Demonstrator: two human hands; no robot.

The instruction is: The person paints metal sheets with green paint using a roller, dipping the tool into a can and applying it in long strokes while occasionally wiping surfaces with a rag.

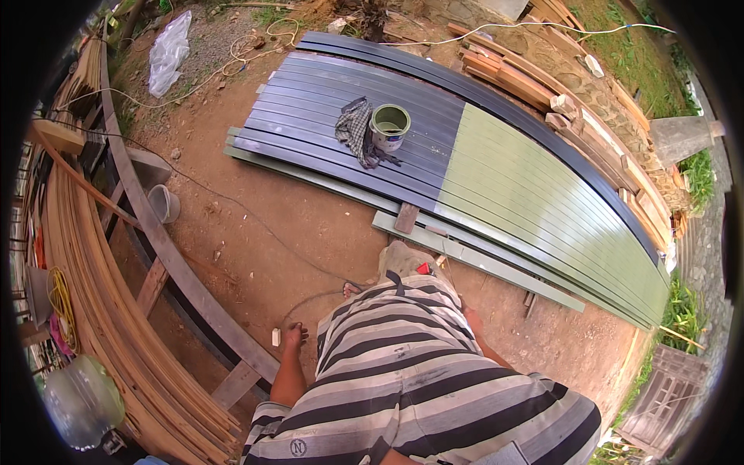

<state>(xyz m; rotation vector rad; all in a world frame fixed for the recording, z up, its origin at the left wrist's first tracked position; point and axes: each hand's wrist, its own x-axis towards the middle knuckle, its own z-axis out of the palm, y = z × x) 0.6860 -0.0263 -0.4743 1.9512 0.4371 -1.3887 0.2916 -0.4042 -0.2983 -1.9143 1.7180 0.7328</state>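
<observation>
My left hand [295,336] hangs at my left side above the dirt, fingers loosely apart and nothing visible in it. A small pale block [276,337] appears just beside it, seemingly on the ground. My right hand [472,318] hangs at my right side, partly behind my striped shirt; its fingers are hidden. Ahead lies a row of long metal profiles, dark grey on the left [294,101] and coated light green on the right [527,186]. On the dark part stands a paint can [387,142] with green around its rim. A crumpled checked rag [354,132] lies against it.
Long timber strips [116,310] and a curved-looking beam [167,252] run along my left, near a pale bucket [163,204]. A thin cable [256,217] crosses the dirt. Green lengths [480,260] lie before my feet. Stacked planks [511,81] line the far side.
</observation>
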